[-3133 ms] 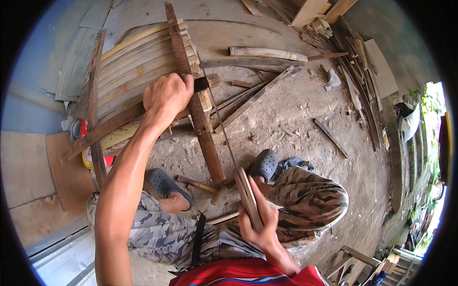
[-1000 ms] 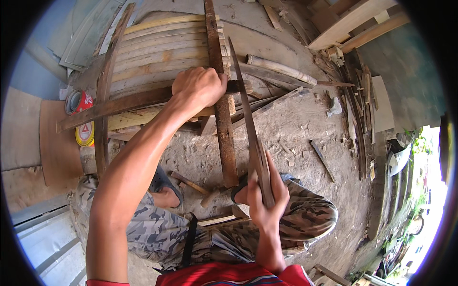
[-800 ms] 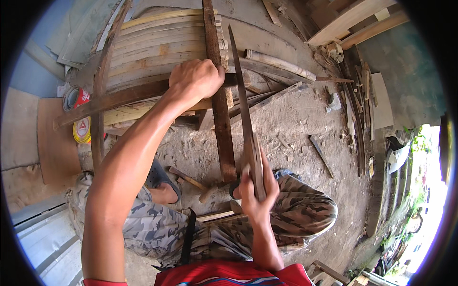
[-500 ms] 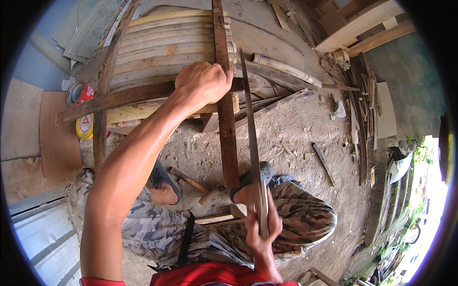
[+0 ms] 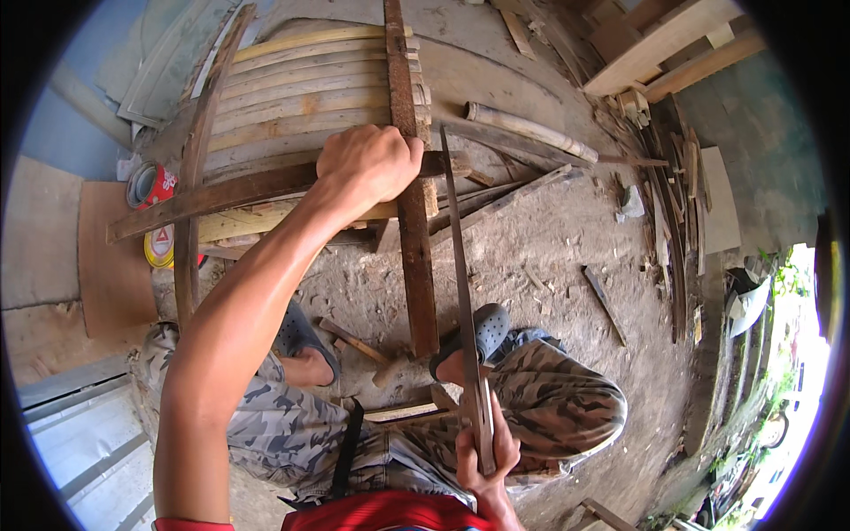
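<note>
My left hand (image 5: pixel 367 164) is closed in a fist around a dark wooden strip (image 5: pixel 235 188), pressing it down where it crosses a long reddish-brown wooden strip (image 5: pixel 414 257). In my right hand (image 5: pixel 487 453), low in front of my lap, is the handle of a handsaw (image 5: pixel 462 274). Its long, narrow blade points away from me. Near its far end the blade lies against the right end of the dark strip, just right of the crossing. The palm side of the left hand is hidden.
Pale wooden slats (image 5: pixel 305 102) lie under the strips, with another long strip (image 5: pixel 197 155) at their left. Red and yellow cans (image 5: pixel 159 188) stand at the left. A hammer (image 5: pixel 354 341) rests between my feet. Scrap wood (image 5: pixel 677 230) lines the right wall.
The saw has been drawn back toward me, its tip now closer to the dark strip. My left hand keeps its grip, and the view has shifted slightly.
</note>
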A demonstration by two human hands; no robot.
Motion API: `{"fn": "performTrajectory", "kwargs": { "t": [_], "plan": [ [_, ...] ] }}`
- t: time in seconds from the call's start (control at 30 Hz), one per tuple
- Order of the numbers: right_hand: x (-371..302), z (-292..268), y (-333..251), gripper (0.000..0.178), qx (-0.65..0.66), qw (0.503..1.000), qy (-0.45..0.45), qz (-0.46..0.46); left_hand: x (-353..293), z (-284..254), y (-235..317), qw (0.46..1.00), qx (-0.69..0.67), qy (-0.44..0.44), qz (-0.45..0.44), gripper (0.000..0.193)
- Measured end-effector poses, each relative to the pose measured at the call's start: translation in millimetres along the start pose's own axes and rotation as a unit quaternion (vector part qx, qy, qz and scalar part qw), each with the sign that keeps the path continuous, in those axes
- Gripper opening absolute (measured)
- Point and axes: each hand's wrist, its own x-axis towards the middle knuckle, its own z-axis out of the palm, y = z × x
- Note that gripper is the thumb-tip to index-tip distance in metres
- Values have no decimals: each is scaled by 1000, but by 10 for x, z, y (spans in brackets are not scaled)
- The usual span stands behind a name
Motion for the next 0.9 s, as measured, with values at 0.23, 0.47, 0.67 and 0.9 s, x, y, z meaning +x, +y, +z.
{"fn": "performTrajectory", "kwargs": {
  "t": [0.23, 0.47, 0.67, 0.9],
  "plan": [
    [1446, 374, -290, 61, 46, 998, 40, -19, 10, -3, 11, 1000, -14, 14, -1, 56],
    [301, -57, -339, 66, 4, 999, -24, 38, -35, 55, -40, 1000, 1, 25, -13, 60],
    [372, -146, -319, 61, 14, 1000, -5, 24, 8, 95, -37, 999, 5, 49, 11, 61],
    [1249, 331, -265, 61, 51, 998, 20, 17, 28, 106, -60, 996, 6, 84, 19, 56]
  ]
}}
